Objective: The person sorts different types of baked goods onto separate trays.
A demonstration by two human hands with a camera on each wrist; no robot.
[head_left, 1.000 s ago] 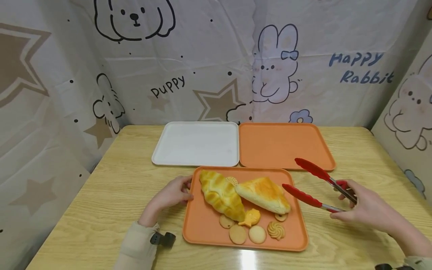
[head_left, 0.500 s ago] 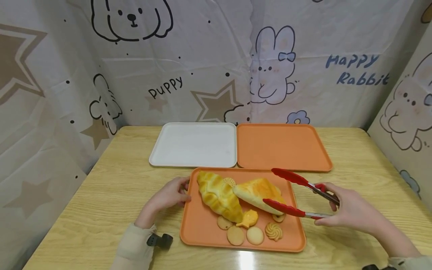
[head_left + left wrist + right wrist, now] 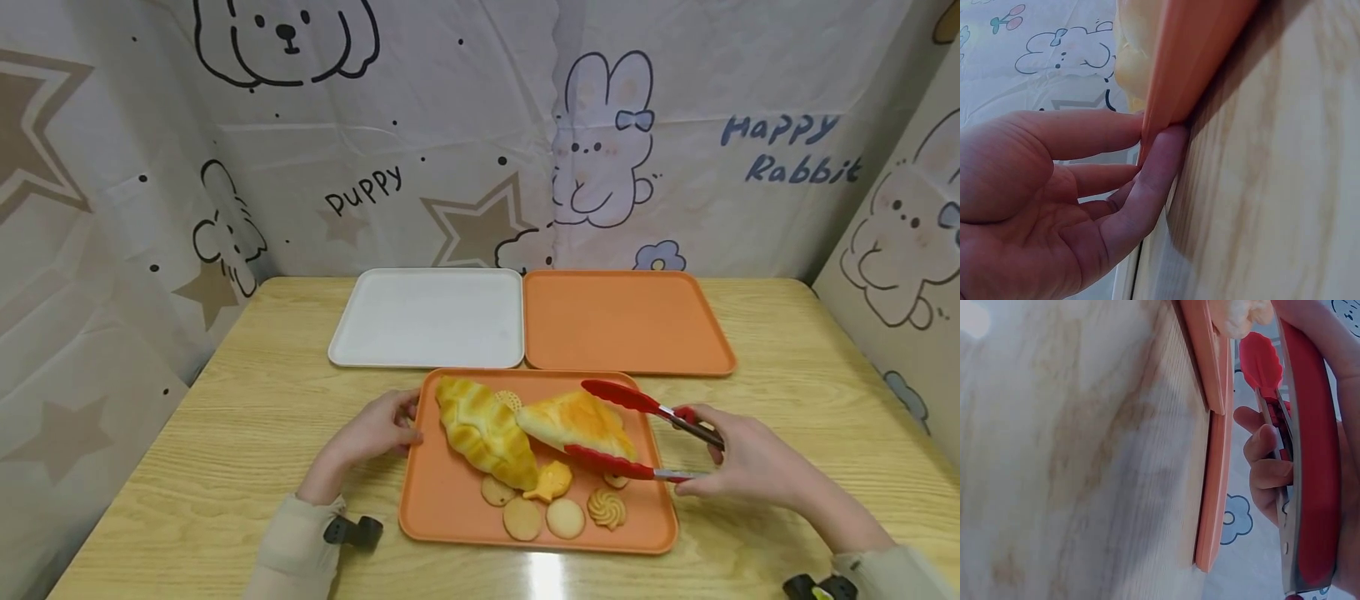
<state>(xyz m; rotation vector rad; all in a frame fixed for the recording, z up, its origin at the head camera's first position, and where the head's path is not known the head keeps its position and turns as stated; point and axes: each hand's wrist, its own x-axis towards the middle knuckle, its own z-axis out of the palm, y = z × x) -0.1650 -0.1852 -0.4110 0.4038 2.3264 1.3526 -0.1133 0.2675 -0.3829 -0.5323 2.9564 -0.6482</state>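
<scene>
the right hand [image 3: 746, 462] grips the red tongs [image 3: 637, 433] by their handles, fingers curled round them; the two red tips sit on either side of the triangular pastry [image 3: 573, 423], one at its far edge, one at its near edge. whether they already touch it is hard to tell. the pastry lies on the near orange tray [image 3: 450, 508], leaning against the long braided bread [image 3: 483, 432], with small cookies [image 3: 555, 517] in front. the left hand [image 3: 371, 433] pinches the tray's left rim between thumb and fingers [image 3: 1154, 169]. a second ago the tongs were spread wide, off to the tray's right; since then they have come in over the pastry and narrowed. the left hand has stayed put.
</scene>
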